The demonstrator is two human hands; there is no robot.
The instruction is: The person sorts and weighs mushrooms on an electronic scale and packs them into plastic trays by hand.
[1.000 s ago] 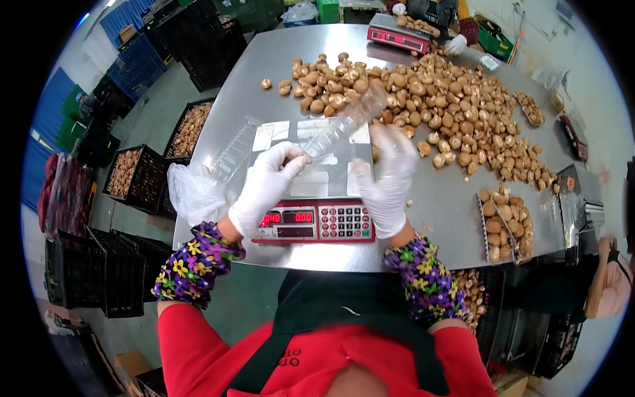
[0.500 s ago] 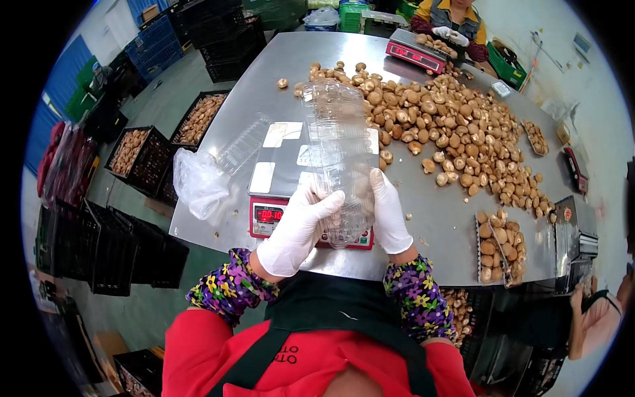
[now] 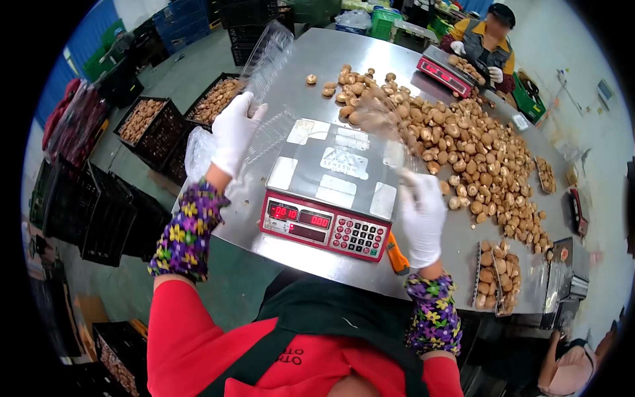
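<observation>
My left hand [image 3: 233, 135], in a white glove, is raised left of the scale and grips clear plastic trays [image 3: 268, 58], which tilt up and away. My gloved right hand [image 3: 423, 218] is at the scale's right side. Its fingers are closed on the near end of another clear plastic tray [image 3: 383, 119], smeared by motion, in front of the mushrooms. Between my hands stands a red digital scale [image 3: 324, 228] with a bare platform and lit red digits. A further clear tray [image 3: 270, 135] lies on the table beside my left hand.
Brown mushrooms [image 3: 469, 145] are heaped across the steel table [image 3: 317, 49]. Filled trays [image 3: 496, 274] sit at the right. An orange object [image 3: 397, 255] lies beside the scale. Mushroom crates [image 3: 142, 129] stand on the floor at left. A co-worker [image 3: 486, 46] is at another scale [image 3: 444, 76].
My hands have moved apart from the stack of clear trays they held together. The left carries trays up and left; the right has a tray to the right. The scale platform is now uncovered.
</observation>
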